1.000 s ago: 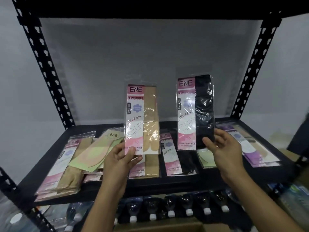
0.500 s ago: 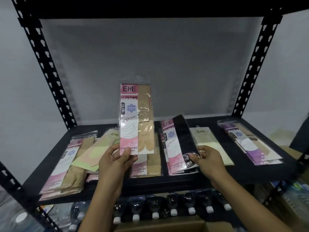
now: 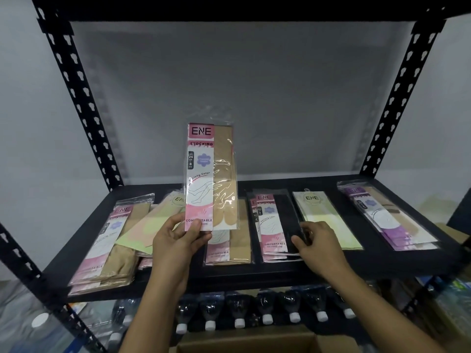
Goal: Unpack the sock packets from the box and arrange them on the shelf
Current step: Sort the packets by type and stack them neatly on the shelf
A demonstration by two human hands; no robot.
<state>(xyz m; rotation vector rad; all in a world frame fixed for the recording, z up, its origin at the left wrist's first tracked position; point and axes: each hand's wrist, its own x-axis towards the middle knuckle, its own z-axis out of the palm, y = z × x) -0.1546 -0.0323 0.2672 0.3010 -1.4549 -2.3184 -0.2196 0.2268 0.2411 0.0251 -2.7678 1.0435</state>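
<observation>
Head view of a black metal shelf (image 3: 254, 275) being stocked. The left hand (image 3: 178, 242) pinches the lower edge of a beige stocking packet (image 3: 212, 174) between thumb and fingers and holds it upright above the shelf, pink "ENE" label facing the camera. The right hand (image 3: 319, 247) lies on the shelf with its curled fingertips and thumb gripping the lower right edge of a black stocking packet (image 3: 277, 225), which lies flat on another like it. Just right of it lies a pale green packet (image 3: 327, 220); purple-labelled packets (image 3: 390, 217) lie at far right, a stack of beige packets (image 3: 112, 240) at far left. An open cardboard box (image 3: 244, 340) sits at the bottom edge, below a row of white-capped bottles (image 3: 239, 312).
</observation>
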